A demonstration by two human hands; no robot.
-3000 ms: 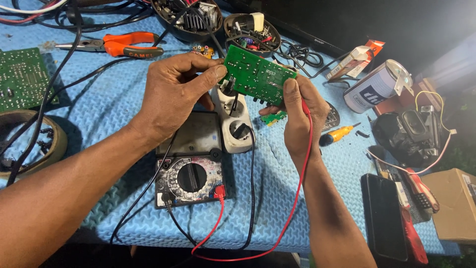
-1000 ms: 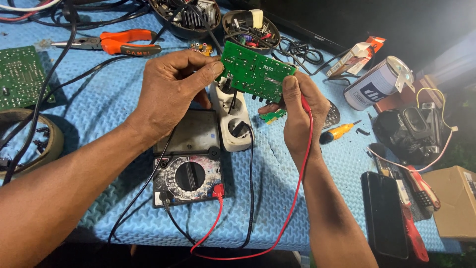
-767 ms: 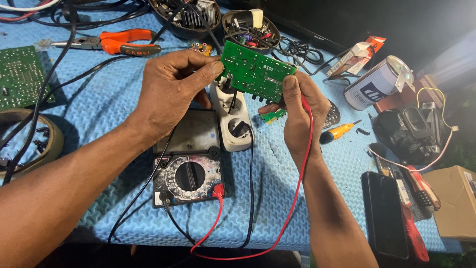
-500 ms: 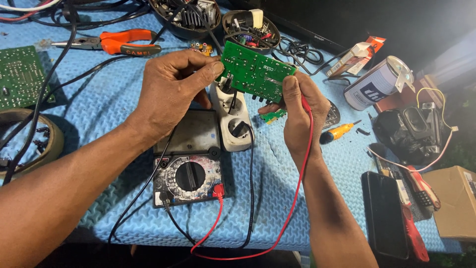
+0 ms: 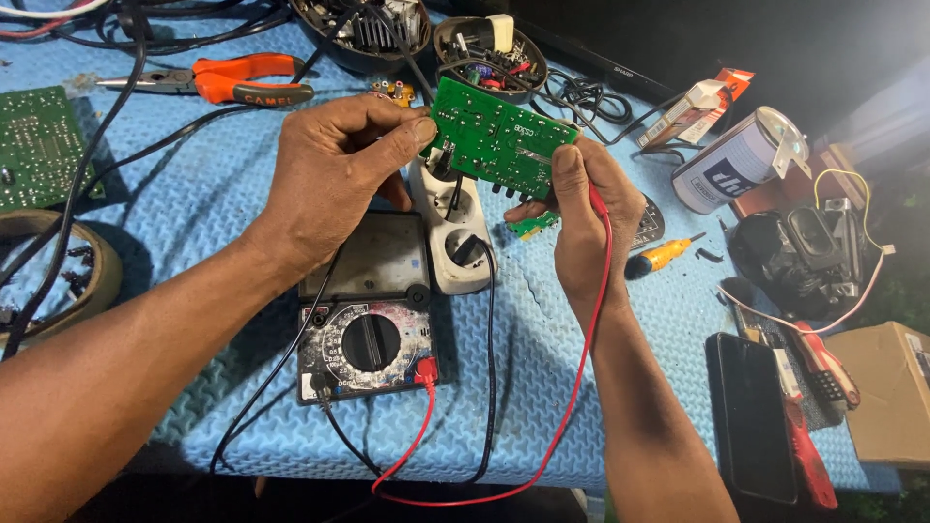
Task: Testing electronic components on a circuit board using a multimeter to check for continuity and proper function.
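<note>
Blue foam mat [image 5: 581, 387] beneath: both hands, left hand [image 5: 334, 179] and right hand [image 5: 581, 218], pinch a green rectangular circuit board [image 5: 499, 145] above the black dial multimeter [image 5: 368, 339]; the red probe lead [image 5: 542, 455] could slip and short its solder points.

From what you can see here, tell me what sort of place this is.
Most likely an electronics repair bench. The hands hold a green circuit board above an analogue multimeter with red and black leads, and orange-handled pliers lie on the blue mat.
</note>
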